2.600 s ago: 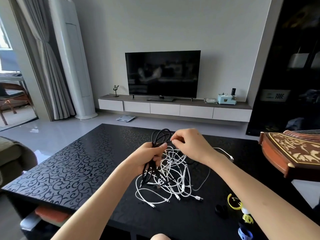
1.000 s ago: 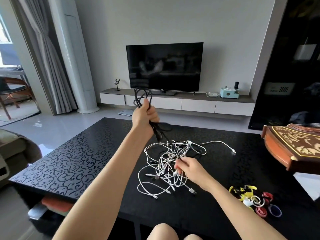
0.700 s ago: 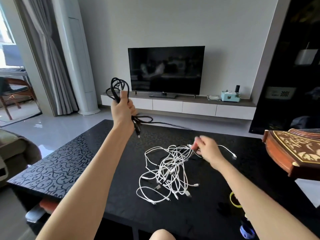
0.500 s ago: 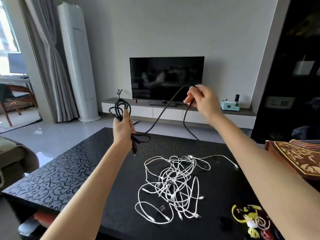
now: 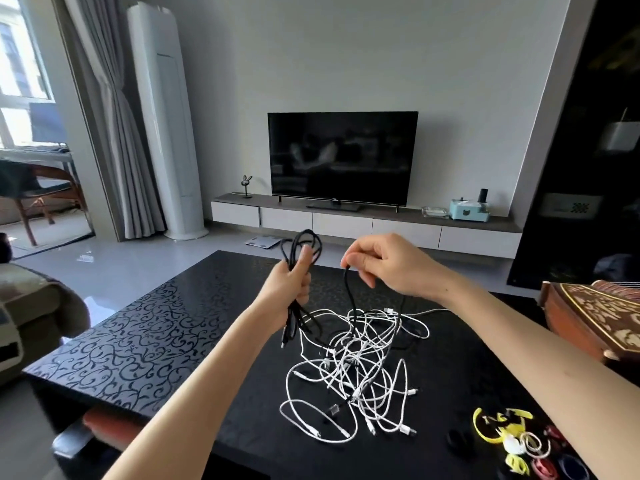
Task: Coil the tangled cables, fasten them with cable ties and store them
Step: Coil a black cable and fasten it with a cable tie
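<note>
My left hand (image 5: 289,287) grips a bundle of black cable loops (image 5: 302,245) above the black patterned table (image 5: 138,344); the loops stick up over my fist and the ends hang below it. My right hand (image 5: 384,265) pinches a strand of the same black cable (image 5: 349,296), which drops down into the tangle of white cables (image 5: 356,365) lying on the table under both hands. A heap of coloured cable ties (image 5: 512,441), yellow, white, red and blue, lies at the table's near right corner.
A carved wooden instrument (image 5: 595,317) juts over the table's right edge. Beyond the table stand a TV (image 5: 342,157) on a low cabinet, a tall white air conditioner (image 5: 166,123) and curtains. A sofa edge (image 5: 31,306) sits at the left.
My right hand has come down from head height with the black strand, closer to my left hand. My left hand stays gripped round the black loops, now nearer the white tangle.
</note>
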